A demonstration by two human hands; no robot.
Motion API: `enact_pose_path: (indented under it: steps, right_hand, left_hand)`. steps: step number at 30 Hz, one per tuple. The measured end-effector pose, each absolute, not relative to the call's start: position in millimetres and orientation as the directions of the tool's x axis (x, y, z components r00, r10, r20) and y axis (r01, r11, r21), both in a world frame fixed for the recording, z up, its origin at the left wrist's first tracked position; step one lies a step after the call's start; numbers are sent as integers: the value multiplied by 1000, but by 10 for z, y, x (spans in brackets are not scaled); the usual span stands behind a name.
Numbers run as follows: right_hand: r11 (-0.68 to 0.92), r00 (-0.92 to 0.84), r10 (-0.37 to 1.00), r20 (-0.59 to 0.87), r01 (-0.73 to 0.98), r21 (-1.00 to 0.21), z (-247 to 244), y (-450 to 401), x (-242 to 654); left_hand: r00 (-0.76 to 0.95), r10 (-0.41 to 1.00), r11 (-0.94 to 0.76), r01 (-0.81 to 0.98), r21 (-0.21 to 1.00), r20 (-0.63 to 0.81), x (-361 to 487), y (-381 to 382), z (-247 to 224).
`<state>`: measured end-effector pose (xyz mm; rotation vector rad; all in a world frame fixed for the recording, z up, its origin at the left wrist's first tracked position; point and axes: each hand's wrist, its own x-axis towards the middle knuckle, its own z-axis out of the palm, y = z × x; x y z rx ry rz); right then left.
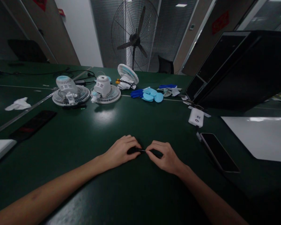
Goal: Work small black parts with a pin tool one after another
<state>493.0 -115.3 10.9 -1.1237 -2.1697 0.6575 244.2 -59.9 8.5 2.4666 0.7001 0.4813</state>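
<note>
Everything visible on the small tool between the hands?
The small tool has a dark, handle-like part and a thin, pale, metal-looking shaft. It lies roughly level, pointing left to right, over the green tabletop; contact can't be told. The left hand grips the dark part; the right hand pinches the shaft's end.

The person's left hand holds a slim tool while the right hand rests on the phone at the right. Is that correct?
Not quite. In the head view, the right hand is off that phone, pinching the thin end of the slim tool. The left hand does hold it.
</note>
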Motion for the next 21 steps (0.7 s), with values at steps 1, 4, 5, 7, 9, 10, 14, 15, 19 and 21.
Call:
enact_pose_path:
  steps: [1,4,5,7,9,10,14,15,19,21]
  right_hand:
    - [513,-457,846,276,554,-655,99,-1147,4967]
    - [498,-437,858,271,573,-651,84,-1132,5030]
    - [491,-429,862,270,573,-656,80,-1128,5040]
    - [476,-416,870,265,567,-672,68,-1120,5050]
    - [463,-412,875,254,558,-688,51,-1116,5054]
    - [459,-413,876,250,554,-694,43,-1116,5056]
    - [458,-418,874,247,544,-703,27,-1123,5056]
    - [459,-417,875,248,546,-701,28,-1126,5054]
    - [469,-412,873,262,562,-681,37,-1129,5042]
    - [474,-413,871,265,569,-672,40,-1127,5038]
  left_hand:
    - [809,558,-729,372,575,184,2423,-620,90]
    - [832,530,-716,339,610,160,2268,-687,84]
    - [834,532,-702,337,627,148,2175,-691,74]
    - [811,570,-667,367,648,127,1921,-628,51]
    - [745,655,-632,446,634,128,1586,-444,31]
    - [695,708,-605,507,614,125,1399,-312,25]
    - [385,905,-421,763,490,179,658,282,18]
    - [316,930,-368,805,466,189,509,399,16]
    - [166,964,-243,871,427,210,191,619,12]
    - [148,962,-235,878,417,230,226,592,60]
